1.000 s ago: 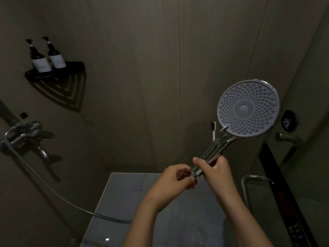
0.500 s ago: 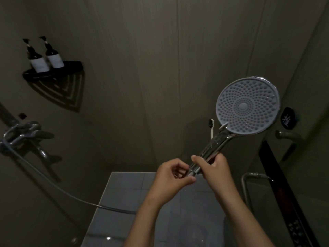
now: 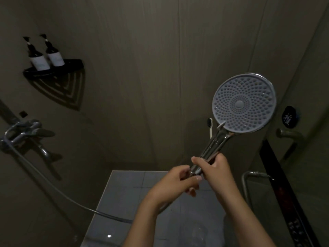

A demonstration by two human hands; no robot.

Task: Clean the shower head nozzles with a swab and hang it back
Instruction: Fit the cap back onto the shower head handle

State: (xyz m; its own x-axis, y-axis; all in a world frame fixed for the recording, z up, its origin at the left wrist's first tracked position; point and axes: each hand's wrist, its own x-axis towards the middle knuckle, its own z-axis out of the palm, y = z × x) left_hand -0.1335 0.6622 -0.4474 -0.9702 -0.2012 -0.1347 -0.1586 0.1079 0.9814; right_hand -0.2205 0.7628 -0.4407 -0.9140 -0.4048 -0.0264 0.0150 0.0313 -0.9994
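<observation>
Two hands of mine hold the shower head [image 3: 243,104] up near the wall: my right hand [image 3: 216,173] has its fingers [image 3: 196,160] wrapped tight round the shiny handle [image 3: 214,148], and my left hand [image 3: 178,182] has its fingers curled round the bottom end of that handle. The round gray face with all its little holes points at me, up and right of my hands. A hose [image 3: 53,189] runs to the tap [image 3: 26,132] on the left wall, two dark bottles [image 3: 38,59] stand on a black corner shelf [image 3: 71,65], and a toothbrush [image 3: 210,125] stands just left of the shower head.

Glossy chrome shower head [image 3: 222,145] handle, matt grey nozzle face (rubbery-looking).
</observation>
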